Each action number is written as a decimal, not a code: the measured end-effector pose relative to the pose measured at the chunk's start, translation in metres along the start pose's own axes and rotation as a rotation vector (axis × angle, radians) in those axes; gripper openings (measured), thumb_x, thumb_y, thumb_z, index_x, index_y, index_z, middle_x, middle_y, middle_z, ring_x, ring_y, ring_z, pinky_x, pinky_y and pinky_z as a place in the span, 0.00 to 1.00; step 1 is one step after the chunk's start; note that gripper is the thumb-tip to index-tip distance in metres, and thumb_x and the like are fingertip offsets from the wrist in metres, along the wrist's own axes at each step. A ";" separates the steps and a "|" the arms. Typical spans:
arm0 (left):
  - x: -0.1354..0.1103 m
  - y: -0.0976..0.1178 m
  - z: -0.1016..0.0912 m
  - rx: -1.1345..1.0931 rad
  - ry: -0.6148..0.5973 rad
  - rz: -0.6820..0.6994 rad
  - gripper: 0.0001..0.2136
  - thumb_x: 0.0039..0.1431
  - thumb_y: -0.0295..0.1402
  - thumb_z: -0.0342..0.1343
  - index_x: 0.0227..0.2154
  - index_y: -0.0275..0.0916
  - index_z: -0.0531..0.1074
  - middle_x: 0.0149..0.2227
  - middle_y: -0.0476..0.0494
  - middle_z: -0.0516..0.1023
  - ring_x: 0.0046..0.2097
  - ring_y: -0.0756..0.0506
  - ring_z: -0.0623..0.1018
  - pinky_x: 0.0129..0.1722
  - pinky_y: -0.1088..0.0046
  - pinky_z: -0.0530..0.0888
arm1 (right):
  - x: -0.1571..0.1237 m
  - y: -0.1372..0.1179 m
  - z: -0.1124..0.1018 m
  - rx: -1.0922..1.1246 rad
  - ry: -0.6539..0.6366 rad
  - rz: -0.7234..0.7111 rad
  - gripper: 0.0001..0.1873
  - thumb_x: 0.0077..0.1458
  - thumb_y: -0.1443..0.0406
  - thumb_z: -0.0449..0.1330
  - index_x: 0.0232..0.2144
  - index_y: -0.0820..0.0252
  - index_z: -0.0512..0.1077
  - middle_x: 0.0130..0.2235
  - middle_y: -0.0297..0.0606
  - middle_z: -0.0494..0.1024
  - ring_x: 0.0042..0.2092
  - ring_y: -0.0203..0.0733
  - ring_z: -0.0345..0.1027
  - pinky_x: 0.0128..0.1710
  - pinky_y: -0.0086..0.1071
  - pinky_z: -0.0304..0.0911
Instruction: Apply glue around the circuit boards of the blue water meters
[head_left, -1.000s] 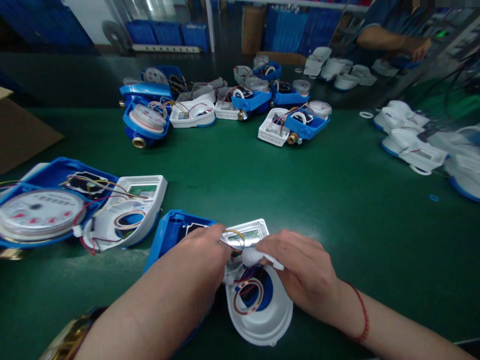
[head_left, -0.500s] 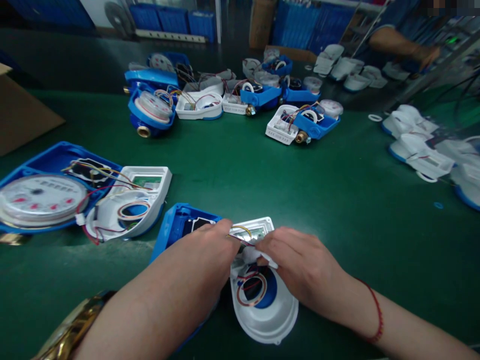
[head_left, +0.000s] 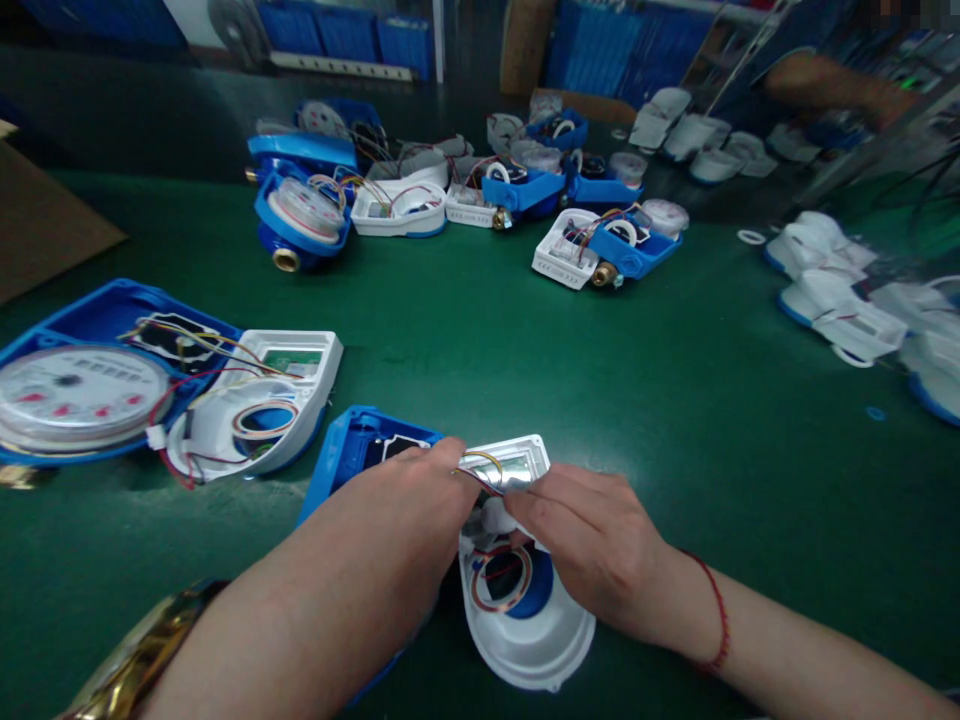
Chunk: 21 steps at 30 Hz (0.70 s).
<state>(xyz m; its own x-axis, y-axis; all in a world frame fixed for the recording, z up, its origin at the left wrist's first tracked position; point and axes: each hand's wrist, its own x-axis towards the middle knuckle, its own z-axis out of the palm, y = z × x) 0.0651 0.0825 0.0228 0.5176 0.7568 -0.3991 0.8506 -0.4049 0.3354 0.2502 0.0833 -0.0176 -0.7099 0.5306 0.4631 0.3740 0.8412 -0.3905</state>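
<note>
White meter cover [head_left: 525, 650] lies open on the green table [head_left: 637, 370], low in the middle of the view, between the person's two hands. Its round end points toward the person, and its square end, with a little window [head_left: 514, 470], points away. A copper-colored ring [head_left: 495, 608] sits inside the round end. The right hand [head_left: 600, 540] is bent over the cover's right side, with thumb and fingers pinched almost closed on a small white part [head_left: 496, 518]. The left hand [head_left: 420, 510] is curled at the cover's left side. Its fingertips are hidden, so I can't tell how tightly they close or what they hold. A thin yellow wire [head_left: 489, 458] and some darker wires come out beside its fingers. Under the left arm is a blue case [head_left: 337, 465], partly hidden. A gold watch [head_left: 150, 650] is on the left wrist, and a red string bracelet [head_left: 721, 610] is on the right. To the left sits another open water meter [head_left: 82, 390] with red marks on its round face. More meters [head_left: 465, 190] stand in a bunch farther back. White covers [head_left: 840, 300] are piled on the right, and another person's arm [head_left: 832, 85] reaches in behind them, blurry.
</note>
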 end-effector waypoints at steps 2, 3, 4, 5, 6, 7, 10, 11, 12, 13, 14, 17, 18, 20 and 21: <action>-0.002 -0.004 0.003 -0.018 0.021 0.011 0.16 0.54 0.18 0.42 0.37 0.38 0.72 0.38 0.44 0.72 0.37 0.46 0.73 0.39 0.69 0.70 | -0.002 0.002 0.005 0.024 0.063 -0.010 0.11 0.61 0.73 0.49 0.33 0.67 0.70 0.29 0.42 0.75 0.31 0.37 0.67 0.29 0.29 0.64; -0.003 -0.005 0.005 -0.029 0.040 0.016 0.16 0.55 0.19 0.42 0.38 0.38 0.72 0.38 0.45 0.72 0.36 0.48 0.73 0.37 0.72 0.70 | -0.003 0.003 0.007 0.028 0.086 -0.016 0.11 0.61 0.74 0.48 0.32 0.68 0.70 0.29 0.42 0.75 0.30 0.37 0.67 0.28 0.29 0.64; -0.004 -0.007 0.006 -0.036 0.058 0.021 0.15 0.56 0.20 0.41 0.38 0.38 0.72 0.38 0.45 0.72 0.34 0.49 0.72 0.34 0.74 0.69 | -0.005 0.004 0.008 0.029 0.102 -0.021 0.11 0.61 0.74 0.48 0.32 0.68 0.70 0.29 0.43 0.75 0.30 0.37 0.67 0.28 0.30 0.63; -0.005 -0.008 0.006 -0.039 0.074 0.022 0.15 0.57 0.21 0.41 0.39 0.39 0.71 0.38 0.46 0.72 0.33 0.50 0.72 0.32 0.76 0.68 | -0.006 0.005 0.009 0.027 0.109 -0.025 0.10 0.60 0.74 0.49 0.32 0.68 0.70 0.28 0.43 0.75 0.29 0.37 0.66 0.27 0.30 0.63; -0.006 -0.009 0.006 -0.041 0.081 0.025 0.15 0.58 0.22 0.40 0.39 0.39 0.71 0.38 0.46 0.72 0.32 0.51 0.71 0.31 0.77 0.67 | -0.008 0.006 0.009 0.024 0.110 -0.028 0.09 0.60 0.74 0.50 0.32 0.68 0.70 0.28 0.42 0.75 0.29 0.37 0.65 0.26 0.30 0.62; -0.007 -0.009 0.006 -0.040 0.085 0.030 0.15 0.58 0.22 0.40 0.39 0.39 0.72 0.38 0.46 0.72 0.32 0.51 0.71 0.31 0.77 0.67 | -0.009 0.008 0.008 0.025 0.107 -0.027 0.08 0.60 0.74 0.51 0.32 0.67 0.70 0.28 0.42 0.74 0.28 0.37 0.64 0.26 0.30 0.61; -0.007 -0.011 0.007 -0.039 0.095 0.057 0.15 0.57 0.23 0.42 0.37 0.41 0.73 0.37 0.47 0.72 0.34 0.50 0.72 0.32 0.76 0.67 | -0.012 0.010 0.002 0.044 0.090 -0.011 0.05 0.59 0.73 0.54 0.33 0.67 0.69 0.26 0.40 0.73 0.27 0.36 0.63 0.26 0.30 0.60; -0.007 -0.011 0.008 -0.039 0.097 0.065 0.15 0.57 0.23 0.42 0.37 0.41 0.73 0.37 0.47 0.72 0.35 0.49 0.72 0.33 0.75 0.67 | -0.012 0.010 0.000 0.044 0.087 -0.010 0.05 0.59 0.73 0.54 0.33 0.67 0.69 0.26 0.39 0.73 0.27 0.36 0.63 0.26 0.30 0.59; -0.007 -0.011 0.008 -0.037 0.098 0.073 0.15 0.56 0.23 0.43 0.36 0.41 0.73 0.37 0.47 0.73 0.36 0.48 0.72 0.34 0.75 0.68 | -0.011 0.011 0.000 0.042 0.085 -0.008 0.04 0.59 0.73 0.54 0.33 0.67 0.69 0.26 0.39 0.73 0.27 0.35 0.63 0.26 0.30 0.58; -0.007 -0.011 0.009 -0.035 0.099 0.081 0.15 0.56 0.22 0.43 0.36 0.41 0.73 0.37 0.47 0.73 0.37 0.48 0.72 0.36 0.74 0.68 | -0.011 0.011 -0.001 0.038 0.084 -0.008 0.05 0.59 0.73 0.54 0.34 0.67 0.69 0.26 0.39 0.73 0.26 0.35 0.62 0.25 0.30 0.58; -0.006 -0.011 0.009 -0.033 0.099 0.087 0.15 0.55 0.22 0.43 0.35 0.42 0.73 0.37 0.47 0.73 0.38 0.47 0.72 0.38 0.74 0.69 | -0.010 0.011 0.000 0.035 0.084 -0.010 0.05 0.59 0.73 0.54 0.34 0.67 0.69 0.26 0.39 0.73 0.26 0.35 0.62 0.25 0.30 0.57; -0.004 -0.009 0.010 -0.016 0.094 0.101 0.16 0.54 0.21 0.43 0.35 0.42 0.74 0.39 0.46 0.74 0.43 0.45 0.73 0.47 0.68 0.68 | -0.008 0.011 0.004 0.044 0.086 -0.030 0.05 0.59 0.73 0.53 0.34 0.67 0.69 0.27 0.40 0.73 0.26 0.36 0.62 0.25 0.30 0.57; -0.003 -0.008 0.009 -0.007 0.087 0.104 0.17 0.53 0.20 0.42 0.35 0.42 0.74 0.41 0.45 0.75 0.44 0.44 0.72 0.50 0.65 0.67 | -0.008 0.011 0.005 0.049 0.087 -0.038 0.05 0.58 0.73 0.53 0.33 0.67 0.69 0.27 0.40 0.73 0.27 0.36 0.62 0.25 0.30 0.58; -0.001 -0.005 0.008 0.012 0.060 0.101 0.19 0.51 0.18 0.41 0.36 0.42 0.74 0.43 0.44 0.75 0.46 0.42 0.72 0.53 0.59 0.66 | -0.008 0.012 0.005 0.051 0.080 -0.055 0.06 0.58 0.74 0.53 0.33 0.67 0.70 0.28 0.41 0.74 0.27 0.36 0.63 0.25 0.31 0.58; 0.000 -0.004 0.007 0.020 0.043 0.094 0.19 0.51 0.18 0.41 0.35 0.41 0.74 0.43 0.44 0.75 0.46 0.42 0.72 0.53 0.56 0.66 | -0.009 0.012 0.003 0.045 0.074 -0.059 0.06 0.58 0.74 0.52 0.33 0.67 0.70 0.28 0.41 0.74 0.27 0.36 0.62 0.24 0.31 0.58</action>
<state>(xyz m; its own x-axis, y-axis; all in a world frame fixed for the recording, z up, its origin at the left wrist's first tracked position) 0.0617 0.0805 0.0154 0.5910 0.7363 -0.3297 0.8005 -0.4847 0.3525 0.2589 0.0887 -0.0292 -0.6835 0.4878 0.5431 0.3043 0.8666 -0.3953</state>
